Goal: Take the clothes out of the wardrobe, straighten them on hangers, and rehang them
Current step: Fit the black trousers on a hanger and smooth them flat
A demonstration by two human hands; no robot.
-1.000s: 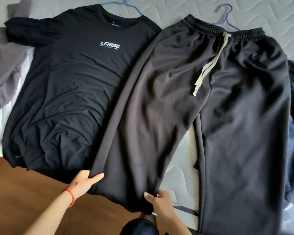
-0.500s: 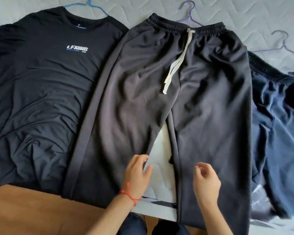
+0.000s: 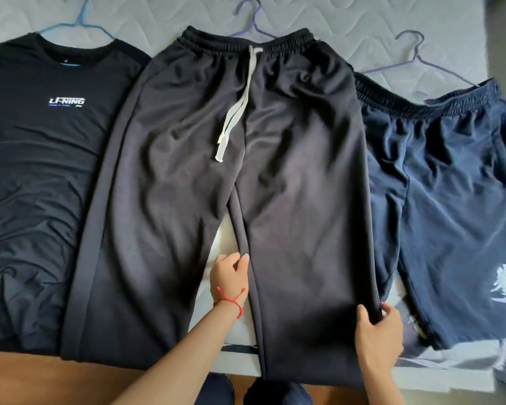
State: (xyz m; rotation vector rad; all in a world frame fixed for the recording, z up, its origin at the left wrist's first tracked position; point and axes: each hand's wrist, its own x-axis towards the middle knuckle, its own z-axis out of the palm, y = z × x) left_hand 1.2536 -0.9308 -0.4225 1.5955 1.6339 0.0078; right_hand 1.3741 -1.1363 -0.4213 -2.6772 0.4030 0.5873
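Note:
Dark grey sweatpants (image 3: 298, 171) with a pale drawstring lie flat on the mattress, waistband over a purple hanger (image 3: 253, 21). My left hand (image 3: 230, 276), a red string on its wrist, pinches the inner seam of the right leg. My right hand (image 3: 377, 331) grips that leg's outer edge lower down. A black T-shirt (image 3: 41, 171) on a blue hanger (image 3: 82, 21) lies to the left. Navy shorts (image 3: 450, 185) on a third purple hanger (image 3: 415, 57) lie to the right.
The grey quilted mattress (image 3: 348, 19) carries all three garments. Brown wooden floor (image 3: 56, 381) shows below the mattress edge. My knees are at the bottom centre. Both trouser legs hang over the near edge.
The view has swung right and the shorts show fully. Both hands left the left leg's hem and moved to the right leg, now holding its inner seam and outer edge.

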